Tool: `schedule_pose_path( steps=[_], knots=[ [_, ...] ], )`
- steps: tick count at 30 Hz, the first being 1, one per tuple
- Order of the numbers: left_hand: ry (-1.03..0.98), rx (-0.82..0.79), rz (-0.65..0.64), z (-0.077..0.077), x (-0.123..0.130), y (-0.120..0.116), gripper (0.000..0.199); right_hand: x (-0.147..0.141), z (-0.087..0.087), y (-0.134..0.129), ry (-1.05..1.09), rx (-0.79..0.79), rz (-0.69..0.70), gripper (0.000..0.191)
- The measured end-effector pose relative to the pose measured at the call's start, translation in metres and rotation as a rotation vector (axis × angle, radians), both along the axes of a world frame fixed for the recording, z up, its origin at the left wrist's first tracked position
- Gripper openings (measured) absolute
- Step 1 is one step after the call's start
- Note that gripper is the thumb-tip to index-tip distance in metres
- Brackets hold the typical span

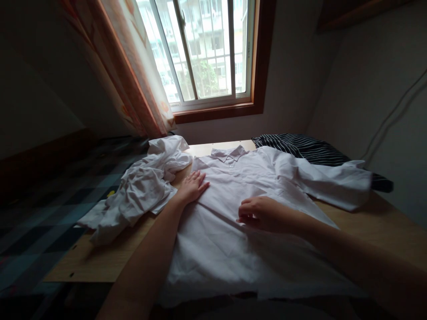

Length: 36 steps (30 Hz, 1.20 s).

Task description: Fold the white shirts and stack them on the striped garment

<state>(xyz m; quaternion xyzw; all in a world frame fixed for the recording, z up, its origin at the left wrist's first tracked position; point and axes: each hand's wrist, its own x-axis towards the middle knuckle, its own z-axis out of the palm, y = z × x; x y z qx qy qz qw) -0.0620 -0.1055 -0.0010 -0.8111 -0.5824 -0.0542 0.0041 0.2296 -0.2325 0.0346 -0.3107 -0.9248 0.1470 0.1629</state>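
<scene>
A white collared shirt [213, 249] is spread front side up on the wooden board, collar at the far end and one sleeve stretched to the right. My left hand [192, 186] lies flat on the shirt's left side below the collar, fingers extended. Over the middle of the shirt front, my right hand [258, 211] has its fingers curled in a pinch at the cloth, where a long crease meets the fingertips. The shirt's left sleeve area is partly hidden by my left hand and arm.
Crumpled white clothing [140, 186] lies to the left, partly on the wooden board [393, 226]. A black striped garment [307, 149] is heaped at the back right. Checkered bedding [43, 218] borders the board on the left. A curtain [133, 75] hangs beside the window [213, 53].
</scene>
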Motion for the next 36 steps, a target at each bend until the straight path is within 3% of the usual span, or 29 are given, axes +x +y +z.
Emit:
schedule_pose_path(
  steps=[4, 7, 9, 12, 16, 24, 36],
  knots=[
    [-0.047, 0.193, -0.19, 0.003, 0.016, -0.007, 0.044, 0.005, -0.004, 0.012, 0.102, 0.107, -0.073, 0.018],
    [-0.1, 0.112, -0.361, 0.002, 0.033, -0.014, 0.046, 0.006, -0.02, 0.019, 0.031, 0.141, -0.148, 0.035],
    [-0.086, 0.016, -0.393, -0.001, 0.042, -0.019, 0.053, 0.006, -0.031, 0.021, -0.087, 0.083, -0.199, 0.05],
    [-0.042, -0.052, -0.326, -0.003, 0.048, -0.025, 0.062, 0.004, -0.04, 0.019, -0.209, -0.031, -0.232, 0.065],
    [0.005, -0.077, -0.234, -0.002, 0.048, -0.023, 0.069, 0.001, -0.037, 0.013, -0.222, -0.051, -0.26, 0.072],
    [0.013, -0.045, 0.143, -0.007, 0.037, 0.016, 0.087, 0.002, -0.034, 0.011, -0.223, -0.077, -0.254, 0.072],
    [0.064, -0.052, 0.255, -0.006, 0.031, 0.068, 0.082, 0.001, -0.033, 0.009, -0.203, -0.08, -0.264, 0.072]
  ],
)
